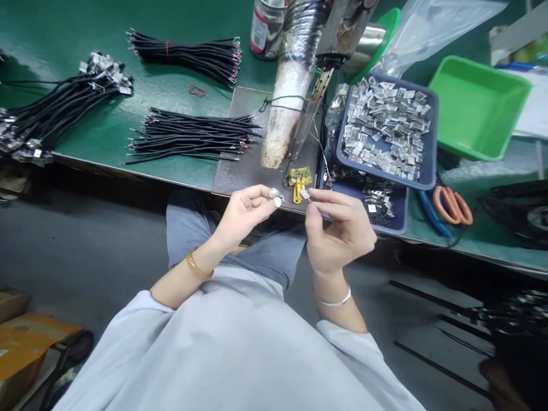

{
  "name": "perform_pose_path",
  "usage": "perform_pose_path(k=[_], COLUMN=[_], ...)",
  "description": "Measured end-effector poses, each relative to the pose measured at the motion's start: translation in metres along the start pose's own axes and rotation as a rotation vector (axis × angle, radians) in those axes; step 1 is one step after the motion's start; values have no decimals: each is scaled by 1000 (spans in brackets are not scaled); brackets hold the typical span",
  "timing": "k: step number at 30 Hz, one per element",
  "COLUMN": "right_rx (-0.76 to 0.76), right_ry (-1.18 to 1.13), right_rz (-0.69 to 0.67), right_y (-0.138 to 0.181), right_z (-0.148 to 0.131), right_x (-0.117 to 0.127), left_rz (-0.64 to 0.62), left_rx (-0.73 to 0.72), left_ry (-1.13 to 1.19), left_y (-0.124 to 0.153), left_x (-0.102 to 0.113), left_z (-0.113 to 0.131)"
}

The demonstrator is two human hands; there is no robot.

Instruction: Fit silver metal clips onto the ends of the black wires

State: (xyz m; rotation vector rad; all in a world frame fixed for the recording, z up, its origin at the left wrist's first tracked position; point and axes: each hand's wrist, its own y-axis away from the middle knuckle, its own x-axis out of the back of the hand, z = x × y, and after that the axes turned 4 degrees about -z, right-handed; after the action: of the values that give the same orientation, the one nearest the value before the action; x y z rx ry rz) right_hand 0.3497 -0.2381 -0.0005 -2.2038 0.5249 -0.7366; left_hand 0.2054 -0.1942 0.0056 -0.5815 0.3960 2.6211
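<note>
My left hand [242, 215] is closed at the fingertips around small silvery metal pieces [276, 197], at the front edge of the dark work board [241, 170]. To its right, my right hand [340, 233] pinches one small metal connector [305, 194] between thumb and fingers. Between the two hands, a little beyond them, a small yellow fixture [297, 190] sits on the board. Just past it, the soldering iron [313, 102] points down, beside a wrapped, scorched tube [278, 130]. Black wires [190, 135] with stripped ends lie loose on the left of the board.
A blue tray [433, 134] full of metal connectors stands at the right, on another tray [398, 219]. Beyond are a green bin [472, 108] and orange-handled pliers [454, 205]. On the left lie a banded wire bundle [188, 52] and wires with connectors [73, 110].
</note>
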Motion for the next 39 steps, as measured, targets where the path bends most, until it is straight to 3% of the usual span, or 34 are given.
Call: perform_pose_path(k=[4, 8, 11, 21, 32, 39], right_rx=[171, -57, -181, 156, 225, 281], right_ry=[108, -30, -92, 185, 250, 249], right_rz=[-119, -50, -111, -165, -138, -167], right_y=[2, 6, 5, -4, -12, -8], right_z=[0, 4, 8, 17, 19, 20], right_x=[-2, -6, -8, -12, -15, -13], left_rz=[28, 48, 75, 144, 148, 134], left_rx=[-47, -54, -78, -171, -198, -138], left_ry=[-63, -77, -88, -146, -185, -165], left_y=[0, -3, -6, -20, -23, -24], left_x=[0, 1, 1, 1, 0, 1], left_z=[0, 0, 0, 0, 8, 11])
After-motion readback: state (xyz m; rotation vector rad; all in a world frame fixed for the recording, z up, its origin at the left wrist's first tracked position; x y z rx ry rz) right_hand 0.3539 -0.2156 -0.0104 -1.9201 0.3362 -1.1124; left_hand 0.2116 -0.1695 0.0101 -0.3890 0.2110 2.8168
